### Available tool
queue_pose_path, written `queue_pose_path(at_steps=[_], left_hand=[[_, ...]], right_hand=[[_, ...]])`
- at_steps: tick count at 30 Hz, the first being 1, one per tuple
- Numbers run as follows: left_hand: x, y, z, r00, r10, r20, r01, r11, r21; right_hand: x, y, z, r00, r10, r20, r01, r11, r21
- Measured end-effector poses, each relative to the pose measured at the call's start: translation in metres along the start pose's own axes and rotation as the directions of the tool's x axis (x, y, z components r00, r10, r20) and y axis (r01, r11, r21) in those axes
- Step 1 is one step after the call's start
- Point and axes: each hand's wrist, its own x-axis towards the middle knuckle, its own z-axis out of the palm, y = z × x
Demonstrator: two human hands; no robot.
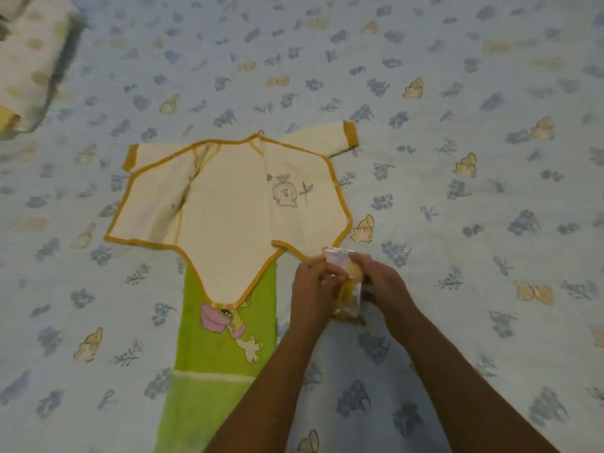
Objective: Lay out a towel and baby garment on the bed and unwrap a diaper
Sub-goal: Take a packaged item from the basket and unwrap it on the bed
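A cream baby garment (228,197) with mustard trim lies spread flat on the bed, sleeves out to both sides. Its lower point overlaps a green towel (222,354) with a cartoon print, laid lengthwise toward me. Just right of the garment's hem, my left hand (313,289) and my right hand (382,282) both grip a small diaper packet (348,289) in shiny clear wrapping with yellow inside. The packet is held upright between my fingers, a little above the sheet.
The bed is covered by a pale blue sheet (457,158) printed with blue flowers and yellow animals. A folded patterned cloth with a grey edge (29,67) sits at the far left corner.
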Motion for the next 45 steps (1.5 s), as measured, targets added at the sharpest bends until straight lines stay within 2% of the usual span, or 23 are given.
queue_pose_path(at_steps=[2, 6, 7, 10, 13, 16, 21, 22, 25, 26, 28, 30, 33, 36, 39, 42, 45], left_hand=[[0.008, -0.004, -0.003, 1.0, 0.003, 0.023, -0.003, 1.0, 0.011], [0.006, -0.012, -0.007, 0.993, 0.117, -0.008, -0.117, 0.993, -0.019], [0.002, -0.015, -0.008, 0.991, 0.131, -0.018, -0.132, 0.991, -0.035], [-0.014, -0.028, -0.004, 0.988, 0.146, -0.042, -0.143, 0.987, 0.076], [-0.03, -0.03, 0.002, 0.99, 0.133, -0.053, -0.128, 0.989, 0.076], [-0.039, -0.031, 0.012, 0.968, 0.237, -0.077, -0.214, 0.95, 0.228], [-0.039, -0.036, 0.007, 0.98, 0.199, -0.002, -0.193, 0.95, 0.246], [-0.037, -0.036, 0.004, 0.983, 0.181, 0.005, -0.178, 0.961, 0.211], [-0.027, -0.03, -0.006, 0.991, 0.084, -0.109, -0.085, 0.996, -0.005], [-0.022, -0.028, -0.007, 0.989, 0.084, -0.118, -0.086, 0.996, -0.017], [-0.014, -0.025, -0.005, 0.99, 0.133, -0.053, -0.129, 0.989, 0.073], [-0.008, -0.025, 0.001, 0.987, 0.159, 0.014, -0.16, 0.977, 0.141], [-0.005, -0.032, 0.004, 0.988, 0.155, 0.003, -0.154, 0.981, 0.116], [-0.01, -0.035, 0.004, 0.986, 0.169, -0.008, -0.168, 0.983, 0.071], [-0.009, -0.034, 0.002, 0.986, 0.168, 0.012, -0.169, 0.985, 0.038], [-0.009, -0.032, -0.003, 0.987, 0.149, 0.061, -0.151, 0.988, 0.029], [-0.013, -0.029, -0.008, 0.988, 0.144, 0.061, -0.148, 0.986, 0.072]], right_hand=[[0.013, 0.0, 0.004, 0.999, -0.039, -0.022, 0.037, 0.995, -0.097], [0.031, -0.001, 0.006, 0.993, -0.107, -0.055, 0.096, 0.981, -0.171], [0.033, -0.001, 0.006, 0.991, -0.124, -0.049, 0.112, 0.974, -0.197], [0.035, 0.001, 0.006, 0.991, -0.134, -0.026, 0.124, 0.965, -0.23], [0.03, 0.004, 0.003, 0.988, -0.144, 0.047, 0.151, 0.947, -0.283], [0.025, 0.008, -0.004, 0.972, -0.195, 0.132, 0.233, 0.872, -0.43], [0.019, 0.02, -0.011, 0.935, -0.321, 0.149, 0.333, 0.659, -0.675], [0.018, 0.022, -0.01, 0.93, -0.339, 0.139, 0.339, 0.654, -0.676], [0.018, 0.024, -0.009, 0.92, -0.369, 0.131, 0.352, 0.634, -0.688], [0.019, 0.025, -0.009, 0.92, -0.368, 0.136, 0.353, 0.624, -0.697], [0.019, 0.028, -0.011, 0.92, -0.364, 0.144, 0.355, 0.622, -0.698], [0.017, 0.031, -0.015, 0.921, -0.362, 0.142, 0.363, 0.671, -0.647], [0.011, 0.036, -0.017, 0.919, -0.376, 0.12, 0.377, 0.747, -0.547], [0.01, 0.036, -0.014, 0.907, -0.408, 0.105, 0.393, 0.731, -0.558], [0.009, 0.032, -0.012, 0.899, -0.416, 0.141, 0.405, 0.66, -0.633], [0.004, 0.03, -0.012, 0.917, -0.366, 0.158, 0.371, 0.638, -0.674], [-0.003, 0.028, -0.013, 0.944, -0.291, 0.153, 0.316, 0.674, -0.668]])
